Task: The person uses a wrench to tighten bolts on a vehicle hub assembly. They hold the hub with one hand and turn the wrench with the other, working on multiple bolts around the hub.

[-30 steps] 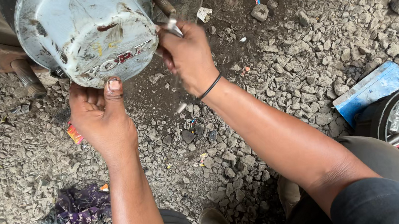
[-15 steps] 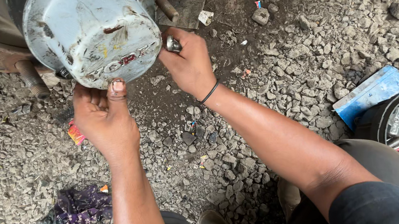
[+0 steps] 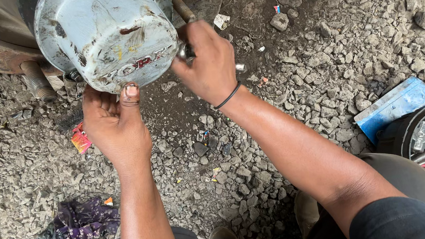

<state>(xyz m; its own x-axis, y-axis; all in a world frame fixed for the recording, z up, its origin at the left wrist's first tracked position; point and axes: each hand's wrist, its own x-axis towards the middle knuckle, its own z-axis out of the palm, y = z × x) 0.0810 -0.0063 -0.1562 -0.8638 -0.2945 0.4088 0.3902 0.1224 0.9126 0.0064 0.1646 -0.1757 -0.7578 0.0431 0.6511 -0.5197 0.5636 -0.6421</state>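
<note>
Two hands: both on the dented pale-blue round metal canister [image 3: 108, 33].
Left hand [image 3: 114, 121]: cupped under its rim, thumb pressing up.
Right hand [image 3: 207, 63]: fist closed around a small silver metal tool [image 3: 183, 51] at canister's side.

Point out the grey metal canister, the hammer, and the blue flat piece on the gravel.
grey metal canister [image 3: 111, 35], head view, on its domed end.
hammer [image 3: 424, 135], head view, on its metal head.
blue flat piece [image 3: 395, 107], head view, on its top face.

- small red-yellow wrapper [image 3: 80, 141], crumpled, on gravel just left of the left wrist
- flat blue rectangular packet [image 3: 397, 105], white edge, on gravel at right, beside black bucket [image 3: 405, 129]
- white paper scrap [image 3: 221, 21], squarish, on dirt near top centre
- tiny red-blue scrap [image 3: 277, 9], top centre-right, too small to tell more
</note>
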